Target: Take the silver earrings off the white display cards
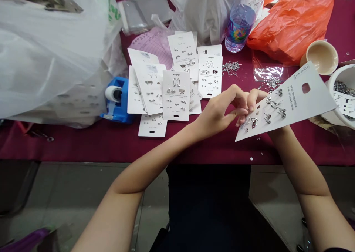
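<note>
A white earring card is held up at a tilt, its printed face towards me, with several silver earrings fixed through it. My right hand grips the card from behind, its palm mostly hidden by it. My left hand is closed in a pinch at the card's left edge, its fingertips against those of the right hand. Whatever lies between the left fingertips is too small to make out. Under the hands, small silver earring pieces lie in a loose heap on the dark red tablecloth.
Filled earring cards overlap left of my hands, beside a blue tape dispenser. A second heap of metal pieces, a water bottle and an orange bag lie beyond. Right stand a beige cup and a white tub.
</note>
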A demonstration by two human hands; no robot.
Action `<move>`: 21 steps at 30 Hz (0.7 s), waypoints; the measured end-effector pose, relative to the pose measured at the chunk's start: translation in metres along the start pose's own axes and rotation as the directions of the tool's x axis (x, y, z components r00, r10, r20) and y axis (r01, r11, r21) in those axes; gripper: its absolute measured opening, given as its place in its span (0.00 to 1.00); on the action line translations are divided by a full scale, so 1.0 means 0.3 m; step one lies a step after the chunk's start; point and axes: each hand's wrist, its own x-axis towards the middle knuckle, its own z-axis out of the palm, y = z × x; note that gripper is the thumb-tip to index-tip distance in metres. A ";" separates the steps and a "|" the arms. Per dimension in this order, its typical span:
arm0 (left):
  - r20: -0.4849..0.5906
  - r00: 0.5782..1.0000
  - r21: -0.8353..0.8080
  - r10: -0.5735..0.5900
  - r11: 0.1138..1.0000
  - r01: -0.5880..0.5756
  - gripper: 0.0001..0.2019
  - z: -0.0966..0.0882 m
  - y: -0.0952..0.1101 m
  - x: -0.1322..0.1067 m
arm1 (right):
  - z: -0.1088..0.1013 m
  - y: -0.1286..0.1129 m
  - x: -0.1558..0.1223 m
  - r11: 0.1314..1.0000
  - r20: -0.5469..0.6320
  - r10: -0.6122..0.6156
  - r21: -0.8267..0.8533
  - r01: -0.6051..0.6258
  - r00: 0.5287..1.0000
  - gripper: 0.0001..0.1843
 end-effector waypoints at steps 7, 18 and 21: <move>0.014 1.000 0.024 0.002 1.000 -0.002 0.08 -0.002 0.008 0.007 | -0.005 0.005 -0.006 0.997 0.017 -0.078 0.007 0.077 0.997 0.23; 0.041 0.999 0.127 -0.018 0.992 0.013 0.07 -0.013 0.015 0.014 | -0.011 -0.014 -0.002 0.986 -0.080 -0.101 -0.139 0.089 0.992 0.27; 0.035 0.997 0.056 -0.070 0.996 0.068 0.07 -0.009 0.016 0.012 | -0.010 -0.028 -0.001 0.983 -0.097 -0.060 -0.181 0.041 0.994 0.29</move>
